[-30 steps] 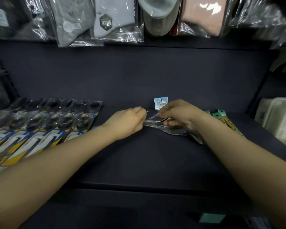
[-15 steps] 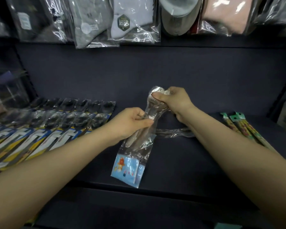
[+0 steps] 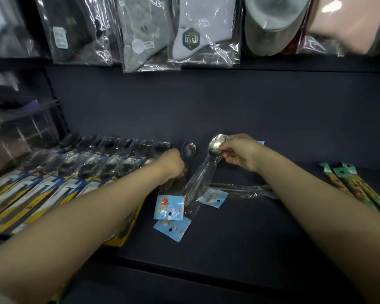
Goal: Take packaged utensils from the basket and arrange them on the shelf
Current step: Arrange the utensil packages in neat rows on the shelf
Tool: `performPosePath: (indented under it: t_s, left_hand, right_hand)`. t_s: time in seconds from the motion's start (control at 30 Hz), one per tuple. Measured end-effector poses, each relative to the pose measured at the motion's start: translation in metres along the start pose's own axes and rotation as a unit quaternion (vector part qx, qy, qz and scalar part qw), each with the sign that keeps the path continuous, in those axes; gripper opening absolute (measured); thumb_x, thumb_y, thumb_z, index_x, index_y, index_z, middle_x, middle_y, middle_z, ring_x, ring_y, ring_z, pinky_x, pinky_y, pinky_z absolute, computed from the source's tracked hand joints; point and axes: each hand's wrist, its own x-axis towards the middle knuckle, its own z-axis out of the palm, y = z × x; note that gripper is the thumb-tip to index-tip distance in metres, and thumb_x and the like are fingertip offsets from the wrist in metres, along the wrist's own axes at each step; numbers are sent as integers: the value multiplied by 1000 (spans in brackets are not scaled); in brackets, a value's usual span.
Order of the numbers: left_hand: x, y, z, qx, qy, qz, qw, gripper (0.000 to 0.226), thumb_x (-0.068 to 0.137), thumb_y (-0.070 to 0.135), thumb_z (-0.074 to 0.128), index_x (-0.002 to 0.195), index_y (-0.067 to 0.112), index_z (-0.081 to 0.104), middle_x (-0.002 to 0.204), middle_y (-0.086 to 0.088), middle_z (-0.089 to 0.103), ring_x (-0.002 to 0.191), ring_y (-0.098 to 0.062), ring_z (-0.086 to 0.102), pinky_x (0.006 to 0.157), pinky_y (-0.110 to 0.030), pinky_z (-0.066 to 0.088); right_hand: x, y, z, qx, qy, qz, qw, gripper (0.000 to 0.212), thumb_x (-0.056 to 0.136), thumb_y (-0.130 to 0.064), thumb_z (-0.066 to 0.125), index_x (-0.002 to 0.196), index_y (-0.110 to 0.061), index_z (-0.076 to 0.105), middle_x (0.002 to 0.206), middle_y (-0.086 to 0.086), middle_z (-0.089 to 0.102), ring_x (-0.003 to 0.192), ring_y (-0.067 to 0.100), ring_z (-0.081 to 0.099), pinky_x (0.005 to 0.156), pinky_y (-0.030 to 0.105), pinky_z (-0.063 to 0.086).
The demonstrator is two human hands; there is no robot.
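Two clear-bagged metal spoons with light blue header cards are over the dark shelf (image 3: 239,233). My left hand (image 3: 173,164) grips the neck of one packaged spoon (image 3: 188,150), whose blue card (image 3: 169,207) points toward me. My right hand (image 3: 239,154) pinches the bowl end of a second packaged spoon (image 3: 216,145), lifted and tilted, its bag trailing down to a card (image 3: 213,197). Another blue card (image 3: 172,230) lies below. A further clear pack (image 3: 246,189) lies flat behind my right forearm.
A row of spoons on blue-yellow cards (image 3: 59,185) fills the shelf's left side. Green-topped packaged chopsticks (image 3: 355,185) lie at the right. Bagged socks (image 3: 191,36) and caps hang above. The basket is out of view.
The hands were together on one pack; now they have separated, each holding its own spoon pack. The left pack has gone down beside the carded row, and the view has shifted left.
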Motion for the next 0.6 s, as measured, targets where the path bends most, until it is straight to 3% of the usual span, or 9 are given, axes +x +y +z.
performPosePath:
  t_s: [0.03, 0.1, 0.17, 0.23, 0.33, 0.47, 0.53, 0.6]
  left_hand:
    - [6, 1, 1, 35, 1, 6, 999, 14, 86, -5, 40, 83, 1, 52, 82, -20, 62, 63, -24, 56, 56, -26, 51]
    - [13, 2, 0, 129, 4, 27, 991, 23, 86, -2, 41, 106, -4, 52, 110, -26, 60, 96, -36, 60, 84, -40, 49]
    - [13, 2, -8, 266, 15, 81, 960, 36, 87, 3, 45, 123, -1, 44, 129, -23, 48, 118, -38, 48, 98, -39, 42]
    - [5, 3, -21, 322, -8, 167, 932, 45, 87, 1, 45, 131, 7, 42, 135, -17, 44, 124, -33, 44, 104, -35, 37]
    - [-13, 4, -46, 382, -133, 265, 875, 49, 89, 0, 44, 136, 17, 42, 145, -2, 39, 131, -18, 38, 110, -26, 26]
    - [-14, -8, -67, 481, -235, 233, 812, 62, 91, 22, 52, 144, 27, 20, 156, 8, 11, 142, -13, 14, 113, -26, 15]
    - [-11, -14, -71, 489, -257, 230, 801, 64, 90, 34, 52, 144, 30, 16, 156, 10, 7, 143, -12, 10, 114, -27, 13]
    - [-8, -19, -71, 489, -261, 237, 798, 66, 90, 42, 49, 145, 30, 14, 157, 9, 5, 143, -11, 5, 115, -27, 9]
  right_hand:
    - [2, 2, 1, -13, 2, -5, 1000, 21, 87, 3, 51, 73, -13, 51, 65, 4, 50, 53, 10, 44, 47, 16, 38]
    - [4, 4, 3, -62, 11, -18, 998, 19, 87, 1, 52, 74, -12, 52, 62, 4, 47, 50, 10, 42, 40, 15, 35]
    - [6, 4, 7, -112, 18, -32, 993, 13, 86, 1, 54, 79, -11, 55, 59, 4, 44, 49, 10, 38, 38, 15, 31]
    - [12, 5, 13, -135, 21, -37, 990, 13, 85, 2, 54, 80, -9, 57, 57, 5, 42, 48, 11, 35, 39, 18, 26]
    - [28, 4, 23, -213, 47, -33, 975, 22, 83, 1, 56, 64, -9, 52, 57, 8, 44, 49, 18, 37, 43, 22, 28]
    - [49, 8, 35, -348, 136, -44, 927, 18, 81, -2, 55, 64, -7, 53, 79, 16, 60, 68, 27, 57, 48, 26, 41]
    - [53, 12, 41, -373, 155, -51, 913, 25, 82, 0, 54, 59, -8, 47, 94, 22, 67, 81, 30, 64, 61, 32, 49]
    - [48, 15, 47, -393, 168, -68, 901, 31, 84, -3, 55, 57, -9, 39, 106, 26, 65, 96, 36, 64, 71, 34, 47]
